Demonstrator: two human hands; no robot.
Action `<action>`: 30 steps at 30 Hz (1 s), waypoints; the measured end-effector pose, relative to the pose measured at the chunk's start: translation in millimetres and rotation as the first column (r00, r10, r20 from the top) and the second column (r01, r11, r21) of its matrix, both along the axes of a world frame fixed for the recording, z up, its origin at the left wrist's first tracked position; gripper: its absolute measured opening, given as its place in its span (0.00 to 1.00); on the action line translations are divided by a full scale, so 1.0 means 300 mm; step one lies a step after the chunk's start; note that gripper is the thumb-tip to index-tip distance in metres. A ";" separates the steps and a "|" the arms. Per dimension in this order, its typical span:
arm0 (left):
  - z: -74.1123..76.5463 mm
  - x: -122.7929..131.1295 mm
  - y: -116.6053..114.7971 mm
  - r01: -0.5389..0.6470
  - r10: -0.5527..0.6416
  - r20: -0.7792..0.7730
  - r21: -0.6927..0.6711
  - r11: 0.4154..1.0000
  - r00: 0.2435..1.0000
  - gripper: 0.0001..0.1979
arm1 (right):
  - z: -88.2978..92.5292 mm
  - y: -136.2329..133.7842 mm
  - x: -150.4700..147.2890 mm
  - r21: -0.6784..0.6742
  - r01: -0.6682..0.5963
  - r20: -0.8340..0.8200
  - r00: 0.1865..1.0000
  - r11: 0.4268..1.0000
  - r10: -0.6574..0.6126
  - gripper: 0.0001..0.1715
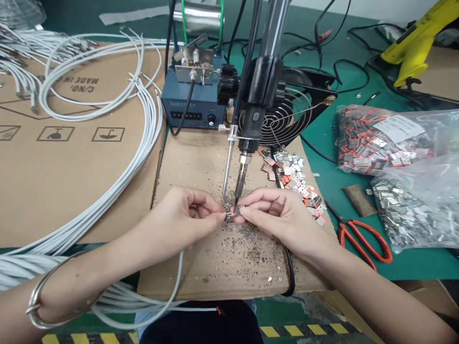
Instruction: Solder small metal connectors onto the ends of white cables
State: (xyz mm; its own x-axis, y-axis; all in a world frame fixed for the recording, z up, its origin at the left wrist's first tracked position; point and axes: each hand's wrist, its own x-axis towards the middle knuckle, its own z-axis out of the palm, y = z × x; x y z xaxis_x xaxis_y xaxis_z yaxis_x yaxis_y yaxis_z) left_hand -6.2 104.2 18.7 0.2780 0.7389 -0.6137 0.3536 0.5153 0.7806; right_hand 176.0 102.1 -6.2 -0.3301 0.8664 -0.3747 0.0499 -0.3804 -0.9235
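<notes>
Between thumb and fingers, my left hand [190, 215] pinches the end of a white cable [178, 277], which hangs from under the hand toward the lower left. A small metal USB connector with an orange insert [239, 209] is pinched in my right hand [278, 212]. Cable end and connector meet directly under the tip of a mounted soldering iron [243, 174]. Beside that tip, a thin bent metal solder feed tube [227, 167] points at the same spot. My fingers partly cover the joint, so its exact contact is hard to see.
Loose USB connectors [292, 174] lie right on the cardboard [201, 267]. Further right are orange-handled scissors [362, 239] and bags of connectors [380, 138]. Behind stand a blue soldering controller [190, 102], a solder spool [202, 21] and a fan [287, 112]. White cables [143, 138] bundle at left.
</notes>
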 end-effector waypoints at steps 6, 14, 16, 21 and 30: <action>-0.005 0.000 0.000 0.014 -0.014 0.018 0.018 1.000 1.000 0.03 | 0.004 0.000 0.000 0.003 -0.004 -0.008 1.000 1.000 0.004 0.06; -0.005 -0.002 0.003 0.019 -0.019 0.026 -0.011 1.000 0.999 0.03 | 0.002 -0.004 -0.002 0.027 -0.017 0.000 1.000 0.999 0.017 0.05; -0.004 -0.003 0.002 0.023 -0.022 0.035 -0.029 0.999 0.999 0.04 | 0.003 -0.005 -0.002 0.044 -0.023 0.012 1.000 0.999 0.023 0.04; -0.010 -0.008 0.000 0.058 -0.057 0.038 -0.032 0.998 0.998 0.07 | 0.006 -0.008 0.000 0.055 -0.040 0.025 0.999 0.998 0.038 0.06; -0.015 -0.009 -0.004 0.072 -0.076 0.069 0.054 0.996 0.995 0.07 | -0.003 -0.004 0.000 0.137 -0.135 0.134 0.984 0.981 0.117 0.07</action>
